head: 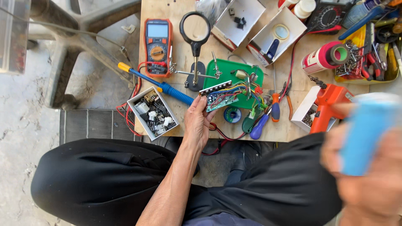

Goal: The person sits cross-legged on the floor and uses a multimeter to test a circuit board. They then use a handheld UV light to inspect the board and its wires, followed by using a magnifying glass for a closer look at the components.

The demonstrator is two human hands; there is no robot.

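Firmly gripped: flat green circuit board [218, 97]

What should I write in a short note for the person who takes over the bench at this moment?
Left hand: fingers grip the circuit board with coloured wires, at the table's front edge, over the green mat.
Right hand: close to the camera, blurred, holds a blue cylinder.
Soldering iron lies untouched beside the box of parts.
Done or left: cannot tell.
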